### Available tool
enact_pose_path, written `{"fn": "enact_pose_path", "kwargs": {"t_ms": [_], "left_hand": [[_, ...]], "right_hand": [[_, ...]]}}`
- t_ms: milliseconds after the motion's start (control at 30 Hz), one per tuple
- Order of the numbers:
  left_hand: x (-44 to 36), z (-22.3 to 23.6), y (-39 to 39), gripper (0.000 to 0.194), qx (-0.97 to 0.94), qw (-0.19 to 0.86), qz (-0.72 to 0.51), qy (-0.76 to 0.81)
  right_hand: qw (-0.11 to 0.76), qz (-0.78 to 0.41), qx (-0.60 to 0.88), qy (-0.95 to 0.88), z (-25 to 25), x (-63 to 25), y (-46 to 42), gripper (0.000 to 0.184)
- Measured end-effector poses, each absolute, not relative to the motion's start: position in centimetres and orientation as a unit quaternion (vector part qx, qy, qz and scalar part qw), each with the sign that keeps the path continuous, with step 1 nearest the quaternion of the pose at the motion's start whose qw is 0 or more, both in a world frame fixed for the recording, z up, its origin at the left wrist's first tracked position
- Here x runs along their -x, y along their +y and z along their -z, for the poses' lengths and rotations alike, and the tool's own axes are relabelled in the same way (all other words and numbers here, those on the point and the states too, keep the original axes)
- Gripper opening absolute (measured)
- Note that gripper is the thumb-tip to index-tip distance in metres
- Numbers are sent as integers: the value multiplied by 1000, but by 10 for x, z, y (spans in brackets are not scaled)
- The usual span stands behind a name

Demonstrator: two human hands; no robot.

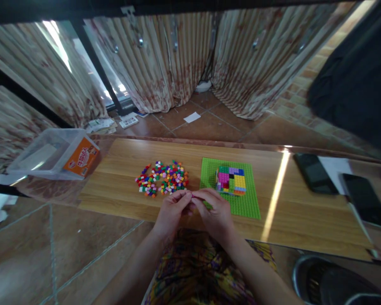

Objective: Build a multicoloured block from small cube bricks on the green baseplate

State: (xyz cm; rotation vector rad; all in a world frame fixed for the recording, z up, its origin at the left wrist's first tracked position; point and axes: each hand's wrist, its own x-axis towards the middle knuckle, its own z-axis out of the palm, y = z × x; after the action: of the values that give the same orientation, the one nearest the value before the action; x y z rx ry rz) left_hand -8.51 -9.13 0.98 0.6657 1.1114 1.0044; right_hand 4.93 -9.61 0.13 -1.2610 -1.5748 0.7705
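Observation:
My left hand (175, 208) and my right hand (215, 210) meet over the table's near edge, fingertips pinched together. A tiny pink building brick (192, 195) shows between them, mostly covered by the fingers. Just beyond my left hand lies a loose pile of small multicoloured building bricks (171, 176). To the right, a green baseplate (252, 203) carries a block-shaped build of coloured bricks (239, 181), with pink, green, blue and yellow on top. My right hand overlaps the baseplate's near left corner in view.
A clear plastic box (41, 169) with an orange label stands left of the wooden board (114, 178). Two dark phones (316, 173) and white paper (338, 169) lie at the right. Curtains (165, 63) hang behind. A dark stool (330, 279) is at the lower right.

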Motion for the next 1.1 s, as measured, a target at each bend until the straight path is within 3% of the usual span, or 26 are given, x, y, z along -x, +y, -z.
{"fn": "enact_pose_path", "kwargs": {"t_ms": [367, 700, 1100], "left_hand": [[21, -15, -76, 26, -321, 722, -404, 460], [20, 26, -62, 36, -543, 510, -409, 527], [21, 21, -67, 46, -640, 463, -342, 509]], "right_hand": [[496, -213, 597, -594, -7, -106, -100, 13], [344, -51, 612, -711, -2, -147, -64, 26], [221, -15, 589, -777, -10, -144, -53, 31]]}}
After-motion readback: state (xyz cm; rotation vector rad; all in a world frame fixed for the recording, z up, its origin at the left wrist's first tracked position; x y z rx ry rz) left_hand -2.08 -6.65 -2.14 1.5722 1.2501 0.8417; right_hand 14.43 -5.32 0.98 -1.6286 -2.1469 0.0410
